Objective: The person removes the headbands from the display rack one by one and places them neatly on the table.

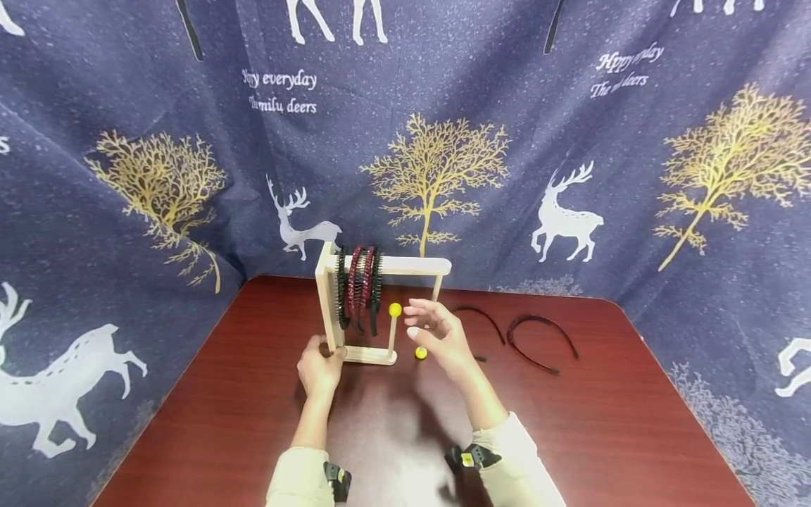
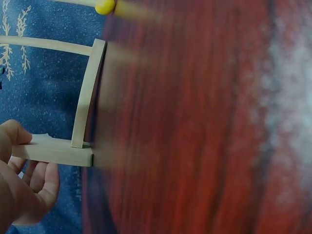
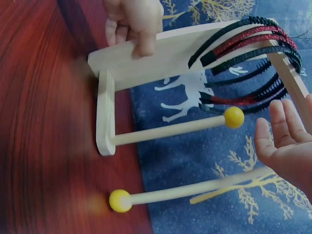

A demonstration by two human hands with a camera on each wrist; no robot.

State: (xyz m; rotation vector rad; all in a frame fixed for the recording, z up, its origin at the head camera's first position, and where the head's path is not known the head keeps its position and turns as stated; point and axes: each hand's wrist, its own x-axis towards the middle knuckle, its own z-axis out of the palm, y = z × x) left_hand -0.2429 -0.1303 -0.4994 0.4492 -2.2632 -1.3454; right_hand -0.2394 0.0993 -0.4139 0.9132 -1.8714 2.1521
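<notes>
A pale wooden rack (image 1: 415, 266) stands on the table, with an upright at its left, a top bar and a base bar. Several dark and red headbands (image 3: 253, 41) hang side by side over the top bar. My left hand (image 1: 319, 370) grips the lower part of the upright, thumb on one face and fingers on the other. Apart from the rack, my right hand (image 1: 443, 338) is raised with fingers extended and holds nothing. Just left of its fingertips is a yellow ball (image 1: 395, 310) capping a short peg. Another yellow ball (image 3: 120, 201) tips a longer rod hanging from the bar.
On the table right of the rack lie a dark red headband (image 1: 538, 318) and a thin dark headband (image 1: 484, 315), the latter partly behind my right hand. A blue cloth (image 1: 393, 84) printed with deer and trees hangs behind the reddish-brown table (image 1: 608, 394).
</notes>
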